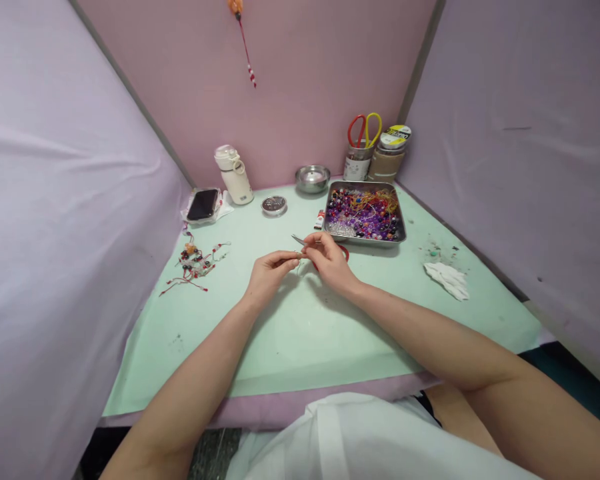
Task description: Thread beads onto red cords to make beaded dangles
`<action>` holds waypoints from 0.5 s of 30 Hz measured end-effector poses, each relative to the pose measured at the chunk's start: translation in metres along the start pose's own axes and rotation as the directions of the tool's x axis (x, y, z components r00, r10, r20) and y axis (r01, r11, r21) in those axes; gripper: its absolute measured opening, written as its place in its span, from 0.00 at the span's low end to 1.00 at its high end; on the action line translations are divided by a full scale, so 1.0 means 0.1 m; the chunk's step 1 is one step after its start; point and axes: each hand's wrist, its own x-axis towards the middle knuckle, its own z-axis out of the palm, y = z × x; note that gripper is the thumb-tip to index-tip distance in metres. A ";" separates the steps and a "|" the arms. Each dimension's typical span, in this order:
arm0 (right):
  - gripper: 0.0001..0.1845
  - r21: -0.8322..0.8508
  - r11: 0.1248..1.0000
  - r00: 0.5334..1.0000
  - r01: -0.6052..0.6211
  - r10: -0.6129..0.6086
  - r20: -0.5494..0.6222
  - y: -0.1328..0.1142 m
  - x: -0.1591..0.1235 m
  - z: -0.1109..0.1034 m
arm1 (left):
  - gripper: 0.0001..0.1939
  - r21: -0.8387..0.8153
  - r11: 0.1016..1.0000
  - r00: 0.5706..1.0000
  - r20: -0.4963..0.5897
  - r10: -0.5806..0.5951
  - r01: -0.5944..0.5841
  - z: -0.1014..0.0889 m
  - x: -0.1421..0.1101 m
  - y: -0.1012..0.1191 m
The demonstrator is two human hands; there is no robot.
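My left hand (273,270) has its thumb and fingertips pinched on a thin, pale cord, whose loose end (299,268) curls below them. Right beside it, my right hand (327,259) is closed around a pair of scissors. Their metal blade (298,240) points left past my fingers, and part of the red handle (347,253) shows behind the hand. The fingertips of both hands meet at the cord, so its exact hold is partly hidden. Both hands are above the table's green cover (290,333), just in front of the bead tray.
A metal tray (365,244) holds beads and golden cord. Behind it stand a can (356,168) with red and yellow handles and a jar (386,163). Farther left are a steel bowl (313,180), a cream bottle (236,180), a phone (203,205) and beaded strings (195,263). White gloves (447,279) lie right.
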 end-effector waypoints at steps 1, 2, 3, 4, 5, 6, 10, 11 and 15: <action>0.07 0.077 0.995 0.998 -0.063 0.060 0.037 0.01 -0.01 0.02 | 0.11 0.001 1.000 1.000 0.002 0.011 -0.011 0.00 0.00 0.00; 0.08 0.143 0.982 0.991 -0.121 0.112 0.067 0.01 -0.02 0.05 | 0.11 0.002 1.000 1.000 0.003 0.021 -0.021 0.00 0.00 0.00; 0.08 0.194 0.966 0.984 -0.171 0.156 0.089 0.02 -0.03 0.06 | 0.11 0.005 1.000 1.000 0.003 0.028 -0.028 0.01 0.00 0.00; 0.08 0.231 0.949 0.975 -0.214 0.195 0.104 0.02 -0.03 0.07 | 0.10 0.011 0.999 0.999 0.000 0.033 -0.033 0.01 0.00 0.00; 0.08 0.256 0.933 0.966 -0.253 0.230 0.118 0.02 -0.02 0.08 | 0.10 0.019 0.999 0.999 -0.004 0.033 -0.033 0.02 0.00 0.00; 0.09 0.272 0.917 0.955 -0.291 0.264 0.132 0.02 -0.02 0.08 | 0.11 0.028 0.999 0.999 -0.009 0.030 -0.030 0.02 0.00 0.01; 0.10 0.260 0.874 0.908 -0.410 0.363 0.209 0.00 0.00 0.07 | 0.11 0.045 0.999 0.999 -0.031 0.022 -0.021 0.03 0.00 0.03; 0.09 0.237 0.875 0.900 -0.423 0.374 0.226 -0.01 0.00 0.06 | 0.11 0.042 0.999 0.999 -0.036 0.022 -0.020 0.04 0.00 0.03; 0.07 0.064 0.950 0.935 -0.305 0.287 0.208 -0.02 -0.01 0.04 | 0.10 0.041 0.999 0.998 -0.059 0.008 -0.006 0.04 0.00 0.03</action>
